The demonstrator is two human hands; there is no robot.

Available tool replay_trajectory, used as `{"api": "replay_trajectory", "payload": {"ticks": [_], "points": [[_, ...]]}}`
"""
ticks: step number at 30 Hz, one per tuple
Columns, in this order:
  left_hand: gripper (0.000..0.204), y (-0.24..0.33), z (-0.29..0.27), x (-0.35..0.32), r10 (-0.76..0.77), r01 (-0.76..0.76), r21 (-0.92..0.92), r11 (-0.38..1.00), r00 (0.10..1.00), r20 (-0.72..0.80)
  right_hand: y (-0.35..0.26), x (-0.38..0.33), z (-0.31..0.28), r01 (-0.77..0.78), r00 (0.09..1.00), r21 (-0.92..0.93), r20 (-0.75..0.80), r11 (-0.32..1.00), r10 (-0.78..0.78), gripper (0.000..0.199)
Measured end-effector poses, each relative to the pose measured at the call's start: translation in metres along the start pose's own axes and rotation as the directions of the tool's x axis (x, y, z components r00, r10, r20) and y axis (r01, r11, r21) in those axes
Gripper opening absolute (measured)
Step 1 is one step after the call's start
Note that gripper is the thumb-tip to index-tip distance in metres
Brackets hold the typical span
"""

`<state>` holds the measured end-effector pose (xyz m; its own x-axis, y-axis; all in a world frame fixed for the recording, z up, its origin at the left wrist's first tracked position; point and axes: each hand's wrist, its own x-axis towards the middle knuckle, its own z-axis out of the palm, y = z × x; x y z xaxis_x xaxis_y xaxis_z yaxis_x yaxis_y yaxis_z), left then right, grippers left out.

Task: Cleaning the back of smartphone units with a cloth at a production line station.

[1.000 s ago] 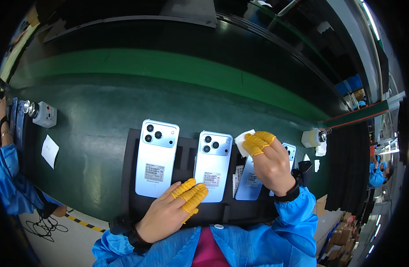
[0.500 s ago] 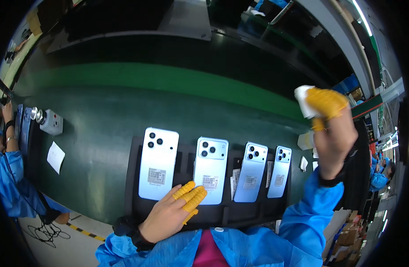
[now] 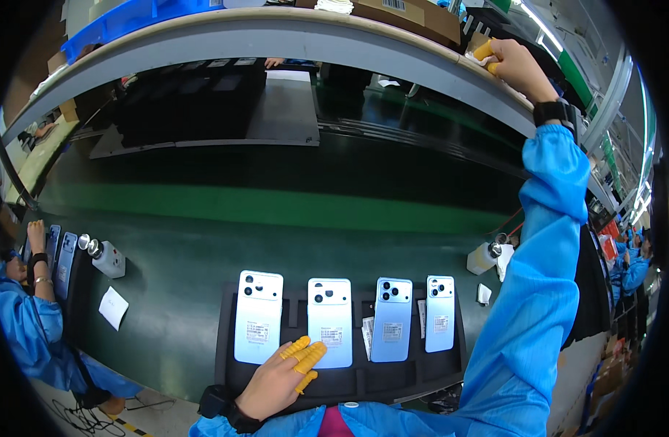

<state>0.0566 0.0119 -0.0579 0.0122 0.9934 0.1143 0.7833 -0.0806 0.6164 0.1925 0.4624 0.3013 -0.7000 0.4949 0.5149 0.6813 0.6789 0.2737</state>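
My right hand (image 3: 520, 69) reaches far up at the right to the shelf edge, its yellow-capped fingers closed around a crumpled white wipe (image 3: 478, 60). Below, my left hand (image 3: 272, 382) rests with fingers stretched out, yellow cots on them. Its fingertips lie at the lower left edge of a pale blue phone (image 3: 329, 313), the second from the left. Several such phones lie back up in a row on a black foam tray (image 3: 349, 384), from the leftmost phone (image 3: 259, 313) to the rightmost phone (image 3: 441, 315). Each phone bears a printed label.
A white bottle (image 3: 482, 258) and a small white pad (image 3: 484, 294) are on the green bench at the right. At the left are another bottle (image 3: 109, 260), a paper slip (image 3: 113, 307) and a co-worker's arm (image 3: 40, 273) beside phones. A grey shelf (image 3: 276, 35) spans the top.
My right hand has moved up and away to the shelf with the white wipe. The view has tilted upward, so the phones appear lower. My left hand stays by the second phone.
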Motion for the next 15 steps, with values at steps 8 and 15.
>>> {"api": "replay_trajectory", "payload": {"ticks": [8,15], "points": [[0.051,0.000,-0.009,-0.001,0.018,-0.016,0.021,1.000,0.996,-0.084,-0.104,-0.203,0.040,0.141,0.983,0.340,-0.163,0.930,-0.089,0.046],[0.056,0.003,-0.029,0.014,0.026,0.000,0.187,0.982,0.990,-0.136,-0.151,-0.315,0.144,-0.602,0.698,0.155,0.579,0.783,0.422,0.077]]}}
